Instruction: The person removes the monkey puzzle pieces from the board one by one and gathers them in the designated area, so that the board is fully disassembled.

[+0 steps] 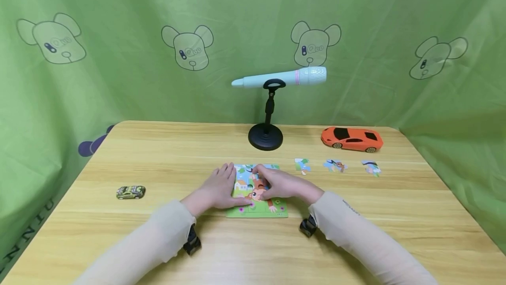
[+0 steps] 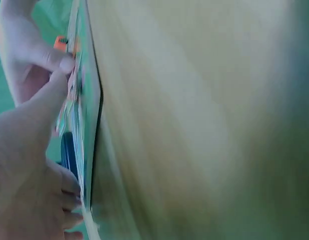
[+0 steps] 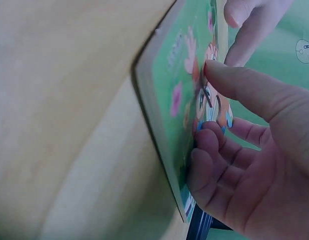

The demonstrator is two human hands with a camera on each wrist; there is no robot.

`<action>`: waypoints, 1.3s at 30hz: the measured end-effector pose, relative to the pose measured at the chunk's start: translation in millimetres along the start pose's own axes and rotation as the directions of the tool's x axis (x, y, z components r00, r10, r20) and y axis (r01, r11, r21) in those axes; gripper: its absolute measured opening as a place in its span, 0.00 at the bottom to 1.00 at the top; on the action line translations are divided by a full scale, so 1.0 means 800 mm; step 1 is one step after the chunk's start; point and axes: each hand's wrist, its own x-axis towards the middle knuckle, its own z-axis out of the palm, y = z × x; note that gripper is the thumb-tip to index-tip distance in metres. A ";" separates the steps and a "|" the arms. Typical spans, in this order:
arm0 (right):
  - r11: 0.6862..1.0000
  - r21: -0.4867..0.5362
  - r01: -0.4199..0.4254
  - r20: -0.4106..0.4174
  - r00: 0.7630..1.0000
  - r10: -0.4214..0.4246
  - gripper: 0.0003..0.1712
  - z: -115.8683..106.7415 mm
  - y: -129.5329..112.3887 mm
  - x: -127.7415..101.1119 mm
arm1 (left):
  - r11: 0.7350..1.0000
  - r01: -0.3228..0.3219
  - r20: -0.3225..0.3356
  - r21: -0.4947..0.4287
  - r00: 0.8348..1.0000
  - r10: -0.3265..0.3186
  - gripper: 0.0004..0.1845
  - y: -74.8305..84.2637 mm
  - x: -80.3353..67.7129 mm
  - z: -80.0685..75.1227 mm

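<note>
A green picture puzzle board (image 1: pixel 258 209) lies flat on the wooden table (image 1: pixel 356 232), near the front middle. My left hand (image 1: pixel 219 186) rests on the board's left part with its fingers straight. My right hand (image 1: pixel 275 184) is on the board's middle, where its thumb and curled fingers pinch a puzzle piece (image 3: pixel 210 106) showing a cartoon figure. In the right wrist view the thumb presses the top of that piece and the fingers (image 3: pixel 207 150) curl below it. The left wrist view shows the board's edge (image 2: pixel 92 115) and both hands close together.
Three loose puzzle pieces (image 1: pixel 335 165) lie in a row right of the board. Behind them is an orange toy car (image 1: pixel 352 139). A small toy car (image 1: pixel 131 192) sits at the left. A toy microphone (image 1: pixel 278 77) on a black stand (image 1: pixel 265 137) rises behind the board. Green cloth surrounds the table.
</note>
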 end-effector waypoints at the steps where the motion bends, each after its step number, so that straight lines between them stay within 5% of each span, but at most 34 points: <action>1: 1.000 0.004 0.004 -0.001 1.000 -0.004 0.33 0.000 0.000 0.000 | 1.000 0.005 -0.004 0.010 1.000 -0.005 0.57 0.003 0.001 0.001; 10: 0.997 0.053 0.053 -0.010 0.999 -0.053 0.33 0.000 0.007 -0.003 | 0.998 0.068 -0.001 0.000 0.998 -0.068 0.59 0.014 0.007 0.005; 20: 0.975 0.176 0.139 -0.113 0.986 -0.120 0.15 0.000 0.016 -0.003 | 0.994 0.101 0.020 -0.028 0.995 -0.101 0.59 0.018 0.008 -0.001; 29: 0.905 0.419 0.069 -0.211 0.977 0.023 0.16 -0.007 0.025 -0.018 | 0.996 0.088 0.015 -0.018 0.996 -0.088 0.59 0.018 0.007 0.002; 39: 0.901 0.430 -0.053 -0.285 0.939 0.191 0.11 -0.045 0.067 -0.091 | 0.998 0.069 -0.001 -0.012 0.998 -0.069 0.59 0.012 0.006 0.006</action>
